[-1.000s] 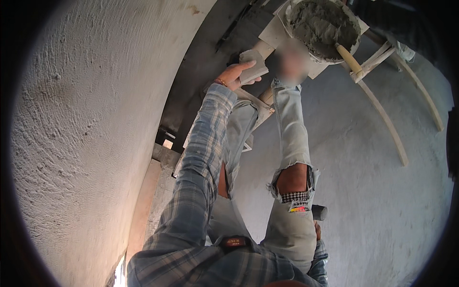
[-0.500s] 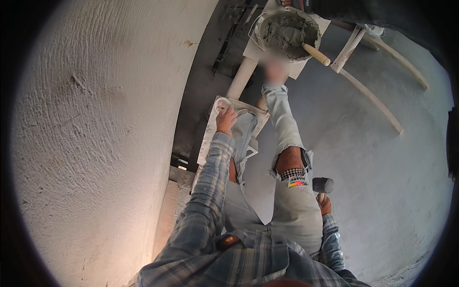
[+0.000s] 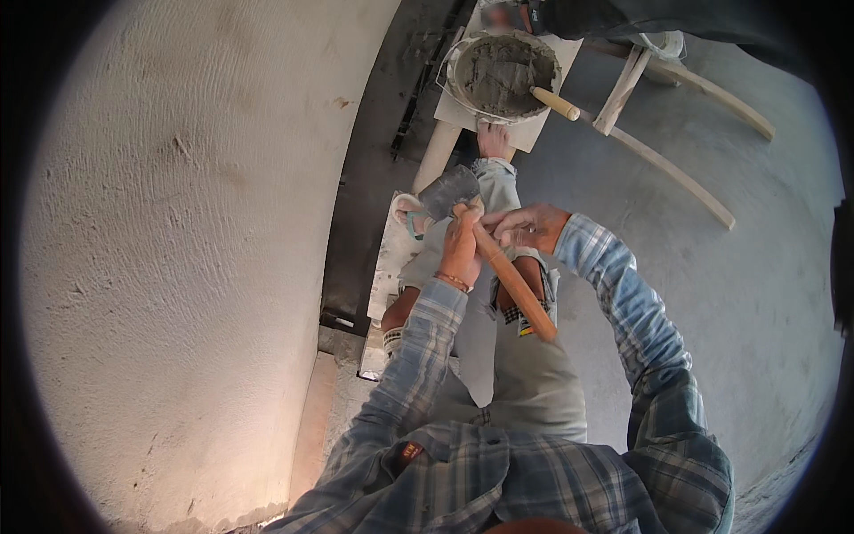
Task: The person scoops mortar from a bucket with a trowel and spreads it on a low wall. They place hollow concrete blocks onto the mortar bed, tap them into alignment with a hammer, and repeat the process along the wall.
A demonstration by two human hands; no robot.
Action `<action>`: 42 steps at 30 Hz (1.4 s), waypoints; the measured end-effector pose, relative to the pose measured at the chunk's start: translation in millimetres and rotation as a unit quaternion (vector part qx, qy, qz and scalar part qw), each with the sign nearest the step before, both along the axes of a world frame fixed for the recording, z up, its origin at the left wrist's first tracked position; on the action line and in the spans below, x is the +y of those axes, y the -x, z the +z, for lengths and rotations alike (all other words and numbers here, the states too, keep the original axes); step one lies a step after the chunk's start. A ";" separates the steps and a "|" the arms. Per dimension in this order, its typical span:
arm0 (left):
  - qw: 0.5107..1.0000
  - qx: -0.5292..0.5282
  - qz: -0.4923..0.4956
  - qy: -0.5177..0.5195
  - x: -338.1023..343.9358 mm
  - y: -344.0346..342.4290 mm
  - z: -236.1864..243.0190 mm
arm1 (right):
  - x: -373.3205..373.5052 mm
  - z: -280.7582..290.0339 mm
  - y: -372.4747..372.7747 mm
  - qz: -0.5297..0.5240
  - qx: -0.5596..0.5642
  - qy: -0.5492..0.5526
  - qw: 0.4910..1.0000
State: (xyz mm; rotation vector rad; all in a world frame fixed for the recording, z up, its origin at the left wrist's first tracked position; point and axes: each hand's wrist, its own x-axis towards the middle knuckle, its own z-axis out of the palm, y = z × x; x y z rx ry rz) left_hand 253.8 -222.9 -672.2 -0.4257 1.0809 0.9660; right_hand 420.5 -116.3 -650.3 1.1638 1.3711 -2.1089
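— What covers the arms?
— A plaid shirt in blue-grey and dark slate, crossed by pale lines. The long left sleeve ends at the wrist just below the left hand; the right sleeve, a brighter blue near its cuff, ends just beside the right hand.
— Anything at the wrists?
— A thin reddish-brown bracelet, just below the left hand.
— And the trousers?
— Pale grey, with a frayed knee tear below the right hand. Black-and-white patterned cloth shows there.
— Any marking?
— A small dark red label on the shirt front, well below the left hand.
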 end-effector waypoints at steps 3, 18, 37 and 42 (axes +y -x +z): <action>0.990 0.102 0.028 0.093 -2.7 12.1 -25.8 | 70.2 -76.5 -8.4 0.076 -0.190 -0.308 0.929; 0.975 0.073 -0.014 0.209 -106.1 71.2 65.6 | 124.6 -225.2 -37.4 0.348 -0.366 -0.446 0.739; 0.984 -0.042 0.091 0.149 -150.0 62.4 31.5 | 25.6 -244.3 -106.9 0.084 -0.416 -0.472 0.772; 0.982 -0.045 0.100 0.151 -151.9 63.7 34.7 | -58.1 -199.3 -137.6 0.050 -0.430 -0.425 0.795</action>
